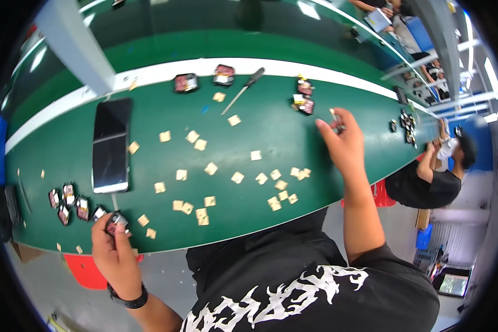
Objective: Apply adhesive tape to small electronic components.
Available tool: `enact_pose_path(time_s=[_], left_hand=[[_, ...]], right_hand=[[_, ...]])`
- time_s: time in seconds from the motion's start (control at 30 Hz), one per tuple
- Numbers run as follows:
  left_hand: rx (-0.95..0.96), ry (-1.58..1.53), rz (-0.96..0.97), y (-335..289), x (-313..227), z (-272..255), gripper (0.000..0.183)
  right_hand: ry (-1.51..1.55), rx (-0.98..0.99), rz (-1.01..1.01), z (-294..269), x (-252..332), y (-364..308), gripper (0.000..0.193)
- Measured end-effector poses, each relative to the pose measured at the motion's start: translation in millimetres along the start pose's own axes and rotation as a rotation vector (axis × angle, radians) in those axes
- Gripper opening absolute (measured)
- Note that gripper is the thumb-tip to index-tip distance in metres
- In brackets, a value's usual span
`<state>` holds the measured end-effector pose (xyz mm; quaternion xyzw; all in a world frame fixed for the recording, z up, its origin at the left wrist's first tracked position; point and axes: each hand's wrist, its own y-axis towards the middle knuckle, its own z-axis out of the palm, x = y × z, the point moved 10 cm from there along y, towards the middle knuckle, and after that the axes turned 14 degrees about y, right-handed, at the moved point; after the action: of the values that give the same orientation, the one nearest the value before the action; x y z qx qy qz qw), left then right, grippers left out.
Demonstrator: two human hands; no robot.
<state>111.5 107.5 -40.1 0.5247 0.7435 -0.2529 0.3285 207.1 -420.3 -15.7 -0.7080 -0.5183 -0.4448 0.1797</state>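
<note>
At the bench's near left edge, my left hand [113, 243] is closed round a small black-cased part [117, 223] with a dark reddish face. Its fingers hide some of the part. Just beyond it lie several similar black parts [82, 208], one almost touching my fingers. My right hand [344, 145] is over the right side of the bench, thumb and fingers curled toward each other. Something small and pale or greyish shows at those fingers, too small to name. The nearest things to it are two black parts with yellow bits [304, 103], a little farther left.
Many small pale square pieces [211, 169] are scattered over the green bench [293, 144]. A screwdriver [251, 79] and two black parts [186, 83] lie at the far side. A black flat panel [111, 145] stands left. Another person [434, 171] sits at the right.
</note>
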Motion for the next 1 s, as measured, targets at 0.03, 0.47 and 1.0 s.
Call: enact_pose_path(time_s=[0.03, 0.47, 1.0], left_hand=[[-0.030, 0.080, 0.038, 7.2, 1.7, -0.5, 0.019], [-0.400, 0.989, 0.084, 32.6, -45.8, -37.5, 0.056], [0.710, -1.174, -0.223, -61.4, -167.1, 216.0, 0.054]], right_hand=[[-0.114, 0.011, 0.031, -3.4, -0.3, 5.6, 0.056], [-0.120, 0.244, -0.065, 28.1, 19.6, 17.4, 0.049], [0.734, 0.463, 0.100, 32.0, 57.8, -89.7, 0.018]])
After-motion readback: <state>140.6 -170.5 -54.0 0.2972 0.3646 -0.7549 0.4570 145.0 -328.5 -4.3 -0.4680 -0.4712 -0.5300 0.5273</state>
